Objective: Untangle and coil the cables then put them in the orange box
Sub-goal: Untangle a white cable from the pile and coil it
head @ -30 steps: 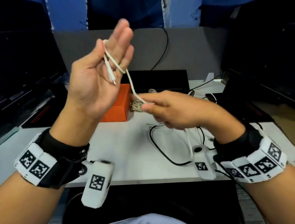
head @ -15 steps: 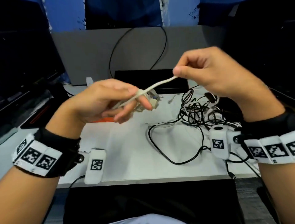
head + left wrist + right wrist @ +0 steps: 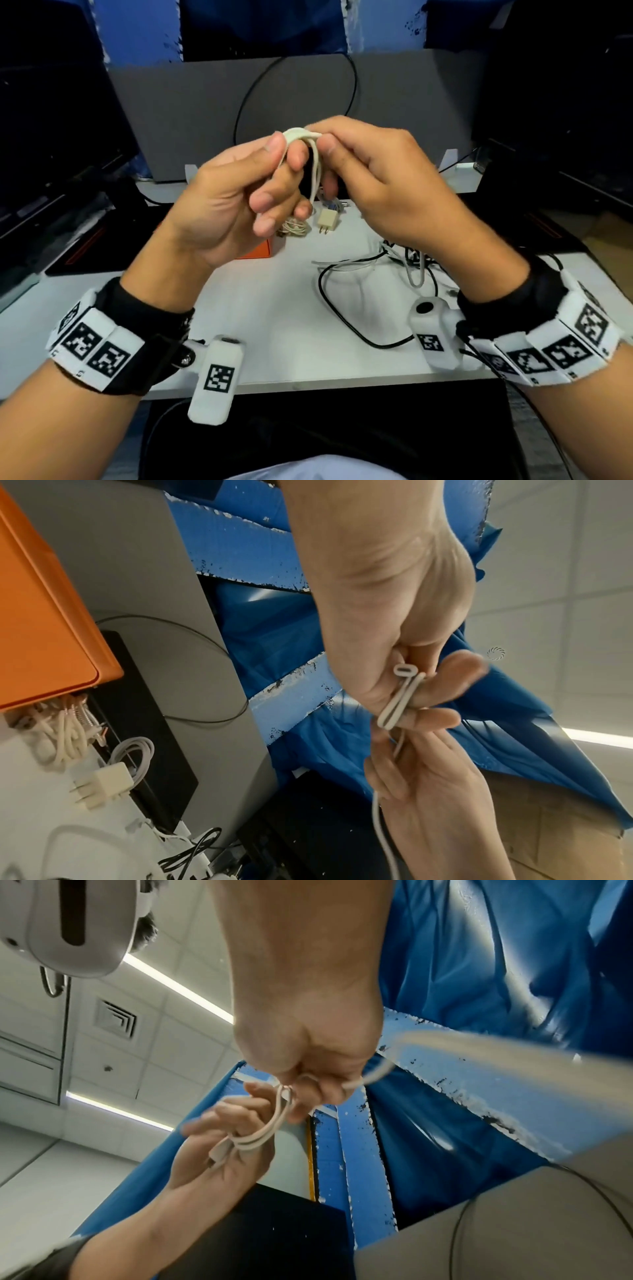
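Head view: at centre frame, above the white tabletop point(image 3: 274, 308), the left hand point(image 3: 233, 205) and right hand point(image 3: 383, 185) meet around a thin white cable point(image 3: 313, 164) being wound into small loops. The left thumb and curled fingers pinch the loops; the right thumb and forefinger pinch the strand at the top of the bundle. In the left wrist view the cable's white connector end point(image 3: 405, 670) sits clamped against the left thumb, and a free strand trails down past the right palm. The orange plastic box point(image 3: 255, 251) lies at centre left, mostly hidden behind the left hand, well apart from the bundle. A tangle of black cables point(image 3: 359, 308) sprawls at centre right of the tabletop; a cream plug adapter point(image 3: 327, 221) and a coiled pale cable point(image 3: 294, 228) lie just beside the box. Risk, as judged: the loops are small and springy, so any loosening of the left pinch would let them unwind; the trailing strand could also snag the black tangle below. Open tabletop remains at lower centre; the near table edge runs across the lower frame.
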